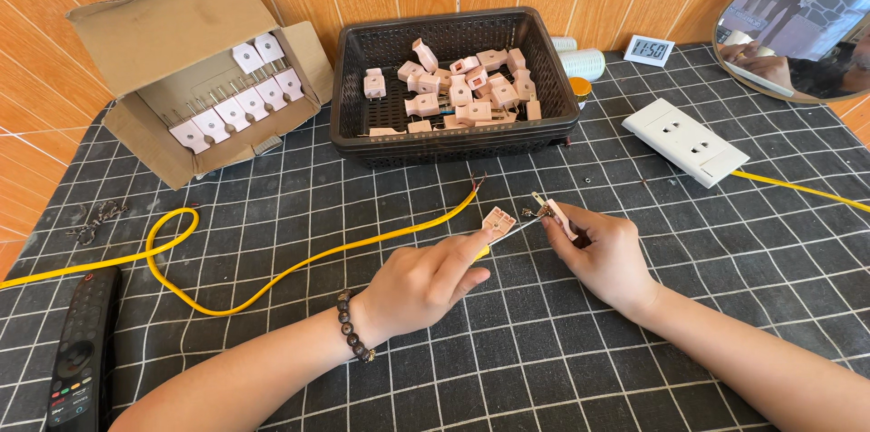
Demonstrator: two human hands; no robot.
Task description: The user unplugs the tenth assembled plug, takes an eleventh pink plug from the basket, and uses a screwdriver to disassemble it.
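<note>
My left hand pinches a small pink plug half with its open inside facing up, above a dark gridded mat. My right hand grips the other pink plug part with metal prongs, held close to the first piece. A thin tool or wire runs between the two pieces; I cannot tell which. A yellow cable lies on the mat, its stripped end just left of the plug half.
A black basket at the back holds several pink plugs. An open cardboard box with white plugs stands back left. A white socket strip, small clock, round mirror and remote lie around.
</note>
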